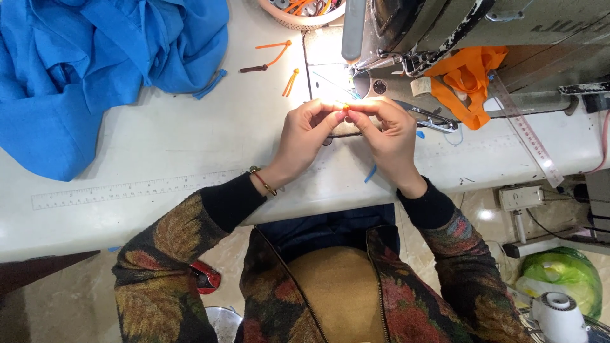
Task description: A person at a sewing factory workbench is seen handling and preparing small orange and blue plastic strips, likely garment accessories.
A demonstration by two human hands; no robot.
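Two hands are meeting at upper centre of the frame | left hand and right hand are both pinching a small orange piece between fingertips | equally near, above the table | long axis indiscernible

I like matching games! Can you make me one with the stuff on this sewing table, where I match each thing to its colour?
Things:
1. big cloth on the left
2. fabric by the sewing machine
3. ruler on the right
4. tiny piece pinched between the left hand and right hand

Colours:
A. clear
B. blue
C. orange-yellow
D. orange

Pairs: 1-B, 2-D, 3-A, 4-C
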